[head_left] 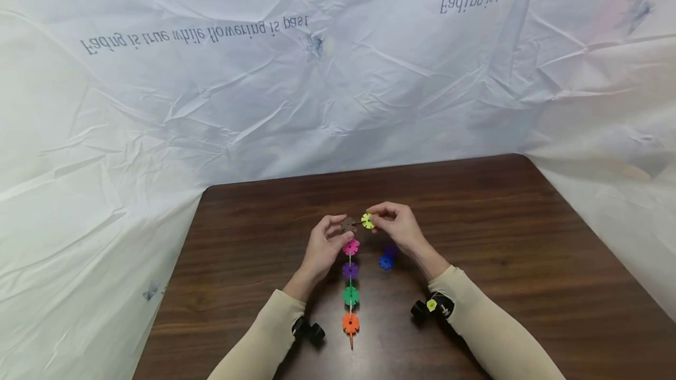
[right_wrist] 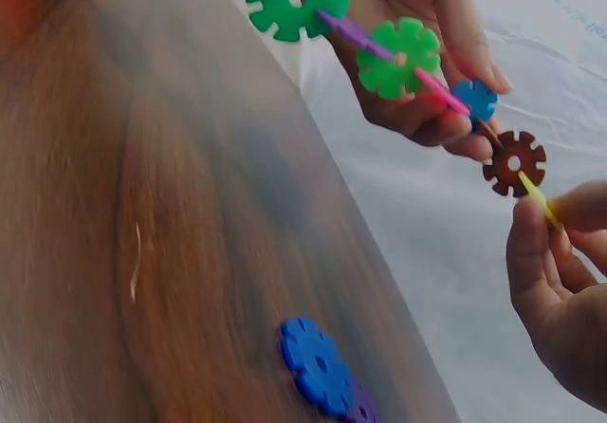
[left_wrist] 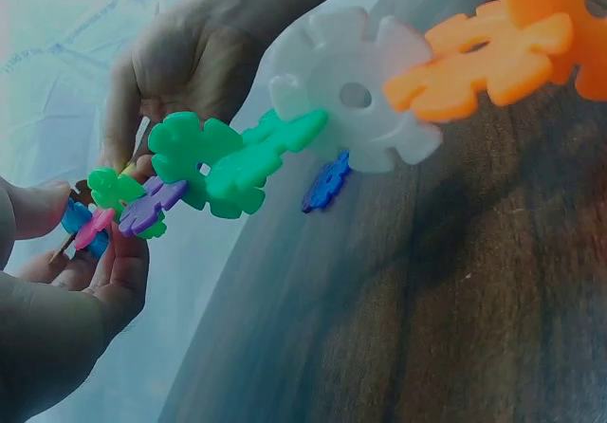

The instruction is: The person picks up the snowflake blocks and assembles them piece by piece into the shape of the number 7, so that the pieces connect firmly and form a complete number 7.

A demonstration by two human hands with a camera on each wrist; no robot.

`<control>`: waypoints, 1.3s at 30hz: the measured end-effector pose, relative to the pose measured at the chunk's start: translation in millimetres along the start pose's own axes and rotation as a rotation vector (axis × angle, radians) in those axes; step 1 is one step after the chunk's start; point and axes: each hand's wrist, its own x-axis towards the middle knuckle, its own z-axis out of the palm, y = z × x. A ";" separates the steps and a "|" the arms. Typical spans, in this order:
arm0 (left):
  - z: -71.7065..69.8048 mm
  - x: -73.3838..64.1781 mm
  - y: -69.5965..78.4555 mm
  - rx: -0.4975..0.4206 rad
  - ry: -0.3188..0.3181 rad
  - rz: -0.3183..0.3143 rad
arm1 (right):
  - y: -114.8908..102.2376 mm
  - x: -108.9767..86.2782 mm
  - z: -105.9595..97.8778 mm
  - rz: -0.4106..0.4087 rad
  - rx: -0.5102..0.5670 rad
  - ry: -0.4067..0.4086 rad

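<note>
Notched, flower-like plastic discs are slotted together into a chain, with an orange disc (head_left: 350, 322) at the end nearest the person. Green (head_left: 351, 295), purple (head_left: 350, 270) and pink (head_left: 351, 247) discs follow farther off. My left hand (head_left: 323, 248) grips the chain's far end around a blue disc (right_wrist: 474, 101), with a brown disc (right_wrist: 515, 163) just beyond the fingertips. Between thumb and fingers, my right hand (head_left: 402, 232) pinches a yellow disc (right_wrist: 539, 198), whose edge meets the brown one. In the left wrist view, a white disc (left_wrist: 355, 95) shows between green and orange.
A loose blue disc (head_left: 386, 262) lies on the dark wooden table (head_left: 253, 251), partly over a purple disc (head_left: 391, 250), below the right hand. Wrinkled white sheeting (head_left: 338, 104) with printed lettering hangs behind the table and at its sides.
</note>
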 end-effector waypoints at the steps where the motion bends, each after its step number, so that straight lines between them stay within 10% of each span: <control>1: 0.3 -0.4 0.6 -0.009 -0.004 -0.007 | -0.1 0.0 -1.8 0.002 -0.020 -0.012; 21: -1.5 1.1 4.4 -0.118 -0.040 -0.030 | 7.9 -2.4 -35.3 -0.086 -0.547 -0.078; 39: -0.9 -0.8 3.4 -0.102 -0.031 -0.050 | 18.8 -18.2 -47.5 -0.075 -0.930 -0.463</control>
